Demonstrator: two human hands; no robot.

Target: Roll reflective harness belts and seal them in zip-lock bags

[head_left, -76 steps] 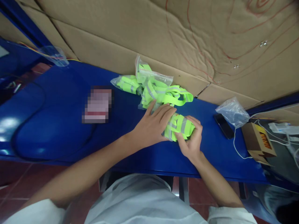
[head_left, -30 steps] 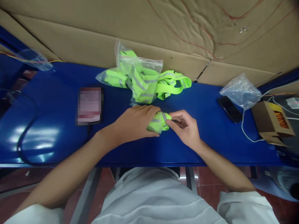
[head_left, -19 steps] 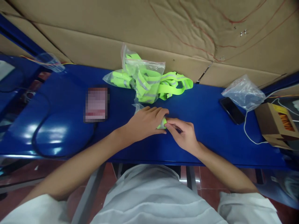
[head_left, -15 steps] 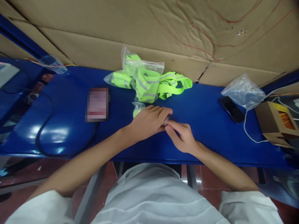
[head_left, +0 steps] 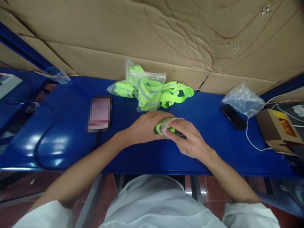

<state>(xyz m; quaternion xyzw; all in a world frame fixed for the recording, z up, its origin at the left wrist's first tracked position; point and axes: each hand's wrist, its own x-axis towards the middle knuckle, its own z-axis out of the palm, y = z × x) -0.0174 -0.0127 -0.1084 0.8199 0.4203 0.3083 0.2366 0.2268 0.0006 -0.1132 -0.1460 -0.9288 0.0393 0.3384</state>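
Note:
A small rolled bundle of neon-green reflective strap [head_left: 163, 126] lies on the blue table [head_left: 209, 148], and clear plastic seems to wrap it. My left hand [head_left: 144, 126] is curled over its left side and grips it. My right hand [head_left: 187, 139] closes on its right end with the fingers bent round it. Most of the bundle is hidden between the two hands. Just behind them lies a pile of the same green straps [head_left: 173, 93], some inside clear zip bags [head_left: 142, 87].
A phone with a blurred screen [head_left: 99, 114] lies left of my hands, a cable looping from it. At the right are a black phone [head_left: 231, 116], a crumpled clear bag [head_left: 243, 98] and an open cardboard box [head_left: 276, 129]. Cardboard sheets [head_left: 142, 34] stand behind the table.
The green bundle has been rolled tighter and smaller between my hands. It was nearly covered half a second ago; now its top shows again, and both hands sit slightly nearer.

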